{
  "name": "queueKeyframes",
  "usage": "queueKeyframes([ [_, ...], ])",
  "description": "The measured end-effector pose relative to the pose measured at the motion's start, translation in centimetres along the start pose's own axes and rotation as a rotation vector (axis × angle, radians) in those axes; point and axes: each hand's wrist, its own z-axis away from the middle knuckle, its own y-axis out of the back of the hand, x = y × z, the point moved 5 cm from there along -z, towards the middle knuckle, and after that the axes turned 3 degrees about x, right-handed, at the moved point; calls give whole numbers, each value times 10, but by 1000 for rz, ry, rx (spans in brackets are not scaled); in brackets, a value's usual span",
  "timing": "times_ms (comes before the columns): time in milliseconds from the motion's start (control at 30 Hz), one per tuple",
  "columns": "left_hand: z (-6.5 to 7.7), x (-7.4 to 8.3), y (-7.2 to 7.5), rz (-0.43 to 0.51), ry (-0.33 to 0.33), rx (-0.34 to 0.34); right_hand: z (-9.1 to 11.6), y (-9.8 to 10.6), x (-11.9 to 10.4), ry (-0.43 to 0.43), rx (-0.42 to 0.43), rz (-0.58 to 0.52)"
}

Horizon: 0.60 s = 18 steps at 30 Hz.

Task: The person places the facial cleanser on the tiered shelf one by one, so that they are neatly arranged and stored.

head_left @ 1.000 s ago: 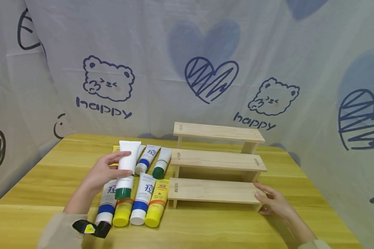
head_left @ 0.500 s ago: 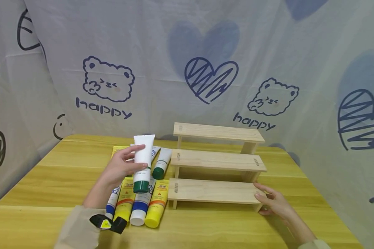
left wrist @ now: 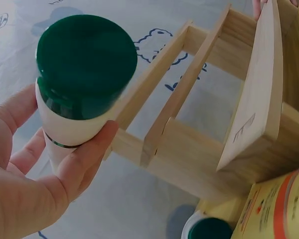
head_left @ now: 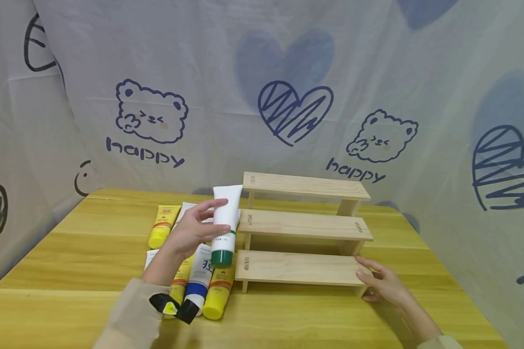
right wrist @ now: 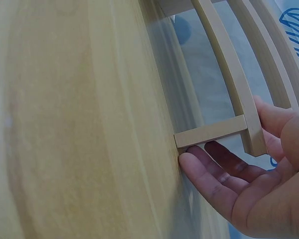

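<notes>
My left hand (head_left: 192, 230) grips a white squeeze tube with a green cap (head_left: 228, 213), thumb on one side and fingers on the other. The tube is held cap down over the group of tubes, just left of the three-step wooden display rack (head_left: 297, 267). In the left wrist view the green cap (left wrist: 87, 62) faces the camera, with the rack's steps beyond it. At the lowest step's right end, my right hand (head_left: 386, 283) holds the rack. The right wrist view shows the thumb at the step's board and the fingers against its leg (right wrist: 209, 132).
Below and behind the left arm lie several tubes: a yellow tube (head_left: 161, 225) at the back, a white tube with a blue band (head_left: 198, 276) and another yellow tube (head_left: 218, 293) in front. A printed curtain (head_left: 218, 135) hangs behind the wooden table (head_left: 314, 320).
My left hand has carried the green-capped tube rightward and slightly up, from above the left tubes to beside the rack. The right hand and the rack have stayed in place.
</notes>
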Motion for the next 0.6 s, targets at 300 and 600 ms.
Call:
queueKeyframes([
  [300, -8, 3, -19, 57, -5, 3, 0, 0, 0, -1, 10, 3],
  [600, -20, 11, -40, 165, 3, -20, 1, 0, 0, -12, 19, -2],
])
